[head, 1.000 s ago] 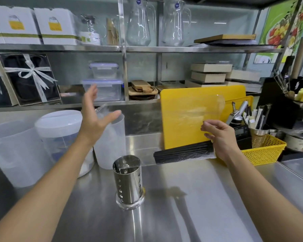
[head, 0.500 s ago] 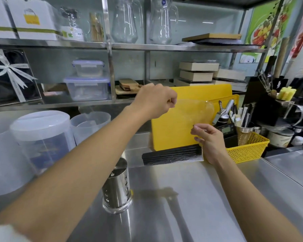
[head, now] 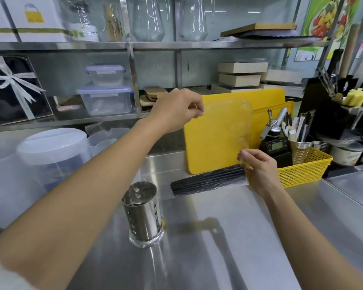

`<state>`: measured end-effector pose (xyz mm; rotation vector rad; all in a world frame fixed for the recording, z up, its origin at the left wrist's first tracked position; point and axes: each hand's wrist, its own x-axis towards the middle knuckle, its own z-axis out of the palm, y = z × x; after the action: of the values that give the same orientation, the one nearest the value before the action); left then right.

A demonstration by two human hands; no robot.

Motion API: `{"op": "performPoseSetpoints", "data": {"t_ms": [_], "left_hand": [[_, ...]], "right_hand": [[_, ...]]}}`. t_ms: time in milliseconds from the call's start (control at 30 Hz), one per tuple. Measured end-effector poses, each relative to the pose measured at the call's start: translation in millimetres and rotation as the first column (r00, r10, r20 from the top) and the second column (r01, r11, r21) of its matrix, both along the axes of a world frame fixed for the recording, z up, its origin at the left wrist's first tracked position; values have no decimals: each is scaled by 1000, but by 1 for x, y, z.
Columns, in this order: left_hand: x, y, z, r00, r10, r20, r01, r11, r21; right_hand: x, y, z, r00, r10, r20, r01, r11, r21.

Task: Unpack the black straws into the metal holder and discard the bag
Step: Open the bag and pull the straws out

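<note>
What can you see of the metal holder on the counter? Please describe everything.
The metal holder is a shiny steel cylinder with rows of small holes in its wall and a wider round foot. It stands upright on the steel counter, open at the top, with no straws inside yet. Neither hand touches it. It stands near and to the left of the bagged black straws, apart from them.

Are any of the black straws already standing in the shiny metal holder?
No: the perforated metal holder shows no straws in it, and the black straws lie in the clear plastic bag held by both hands.
</note>
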<state>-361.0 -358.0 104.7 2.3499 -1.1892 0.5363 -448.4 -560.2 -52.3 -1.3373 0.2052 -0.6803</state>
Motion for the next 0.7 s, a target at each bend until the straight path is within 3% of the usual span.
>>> {"op": "performPoseSetpoints", "data": {"t_ms": [367,500,700], "left_hand": [[19,37,-7,996,-70,-63,48,954,-296],[26,66,-12,997,-63,-49,39,919,-391],[45,123,-34,988,-15,-153,-76,815,-575]], "right_hand": [[22,11,37,999,19,32,-16,996,-86],[37,26,61,999,42,22,-37,977,-211],[63,65,100,994,108,22,-87,889,-450]]}}
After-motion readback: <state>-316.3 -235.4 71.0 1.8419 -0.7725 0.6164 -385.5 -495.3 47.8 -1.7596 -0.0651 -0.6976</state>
